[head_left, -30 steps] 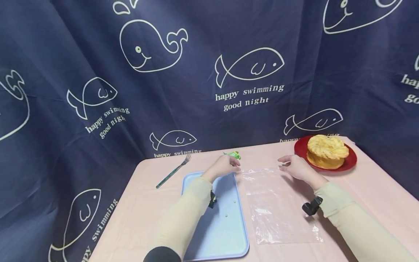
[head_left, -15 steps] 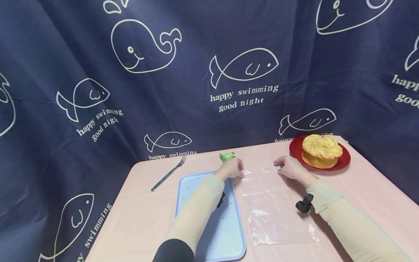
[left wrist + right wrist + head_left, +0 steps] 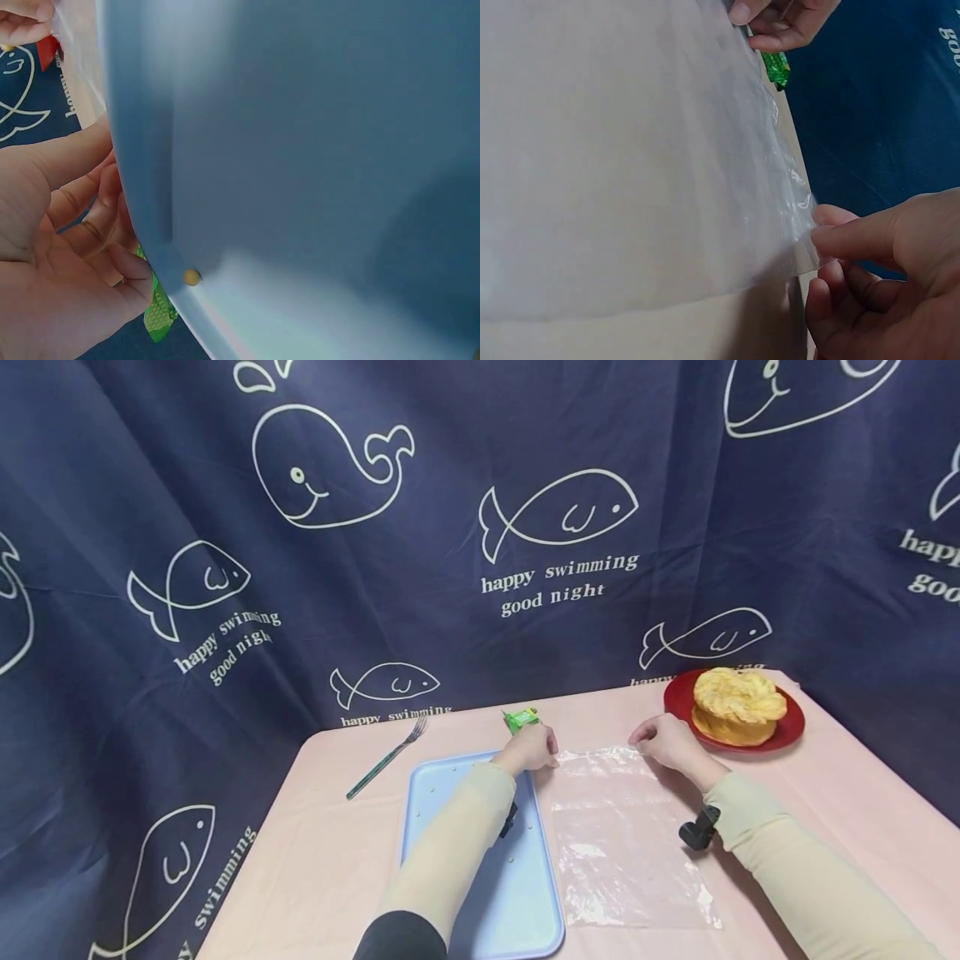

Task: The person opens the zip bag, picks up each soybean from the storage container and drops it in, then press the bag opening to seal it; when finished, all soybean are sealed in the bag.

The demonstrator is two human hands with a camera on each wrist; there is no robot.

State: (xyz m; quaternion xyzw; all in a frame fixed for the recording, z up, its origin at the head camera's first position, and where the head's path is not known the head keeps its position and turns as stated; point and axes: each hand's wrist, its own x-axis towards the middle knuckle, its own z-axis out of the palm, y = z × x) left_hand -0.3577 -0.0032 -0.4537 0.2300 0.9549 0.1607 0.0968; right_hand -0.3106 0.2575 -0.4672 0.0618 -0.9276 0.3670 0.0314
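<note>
A clear zip-top plastic bag (image 3: 618, 835) lies spread out, its opening toward the back of the table. At its far left corner my left hand (image 3: 531, 748) pinches the edge, thumb against fingers. My right hand (image 3: 667, 743) grips the far right corner; in the right wrist view, the bag's zip strip (image 3: 804, 232) runs between its thumb and forefinger. The top edge is stretched between both hands. Left of the bag, under my left forearm, is a light blue tray (image 3: 551, 893). A few small round pellets (image 3: 192, 277) sit in the tray.
Behind my left hand lies a small green packet (image 3: 521, 719). A fork (image 3: 386, 760) with a dark green handle rests left of the tray. At the back right, a red plate (image 3: 678, 693) holds a round golden bread (image 3: 738, 706). A navy curtain (image 3: 450, 568) hangs behind the pink-covered table.
My left hand has moved right onto the bag's far left corner, and my right hand now pinches the far right one. The bag's lower edge has shifted slightly to the left.
</note>
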